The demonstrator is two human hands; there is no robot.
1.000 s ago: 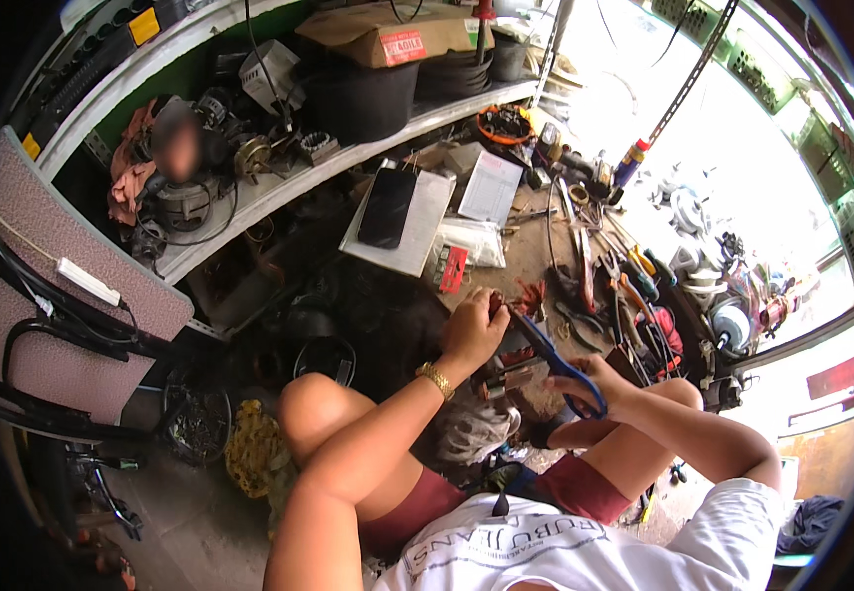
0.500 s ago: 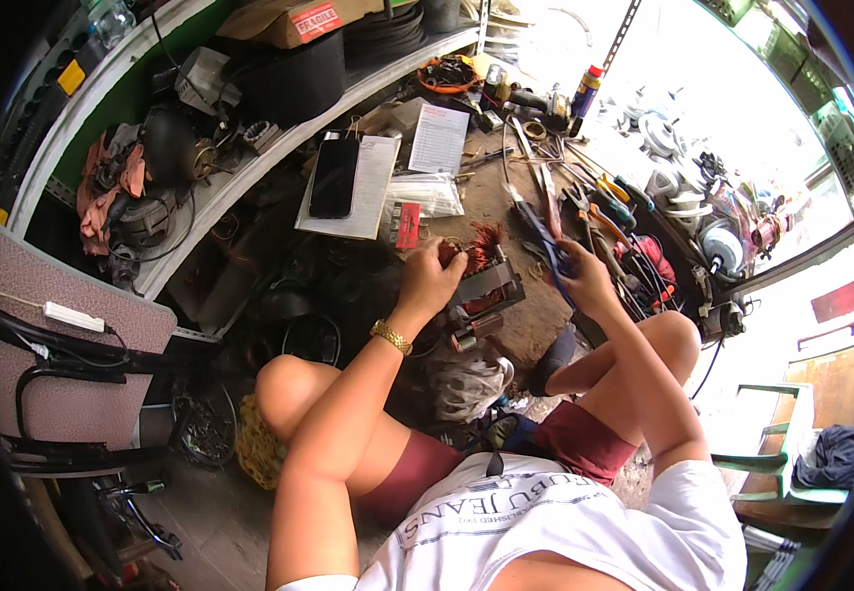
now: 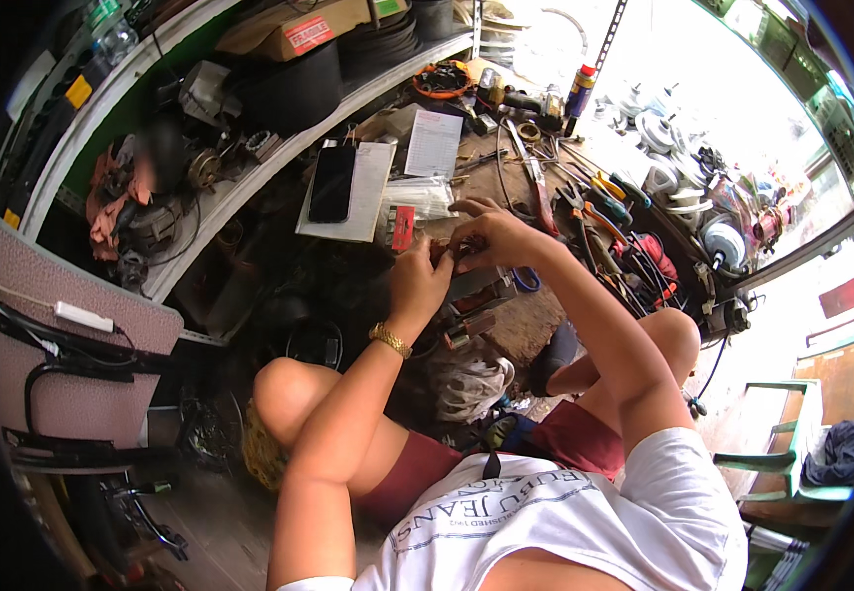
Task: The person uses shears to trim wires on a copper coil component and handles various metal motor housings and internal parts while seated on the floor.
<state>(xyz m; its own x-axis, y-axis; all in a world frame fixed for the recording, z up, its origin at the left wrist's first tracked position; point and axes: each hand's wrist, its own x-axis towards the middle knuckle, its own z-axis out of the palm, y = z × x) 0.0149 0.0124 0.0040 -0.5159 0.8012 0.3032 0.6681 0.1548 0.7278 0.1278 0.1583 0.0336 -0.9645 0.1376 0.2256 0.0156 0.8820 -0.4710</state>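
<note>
A motor core wound with copper wire (image 3: 486, 295) stands on the wooden board in front of me, partly hidden by my hands. My left hand (image 3: 419, 284), with a gold watch (image 3: 390, 340) at its wrist, is closed with thumb and fingers pinched on copper wires at the core's far left end. My right hand (image 3: 494, 238) reaches over the core, thumb and fingers curled in against the same wires beside my left fingertips. Most of the wires are hidden under the fingers. Blue-handled scissors (image 3: 525, 281) lie by the core's right side, one handle loop showing.
A phone (image 3: 332, 184) lies on an open notebook (image 3: 373, 187), near a red packet (image 3: 402, 228) and a printed sheet (image 3: 435, 141). Pliers (image 3: 573, 200) and other tools crowd the board's right. A spray can (image 3: 581, 94) stands behind. A shelf (image 3: 250, 158) runs along the left.
My right hand has let go of the blue-handled scissors, leaving them by the core. It has moved left and up to the wires beside my left hand, which stays nearly in place.
</note>
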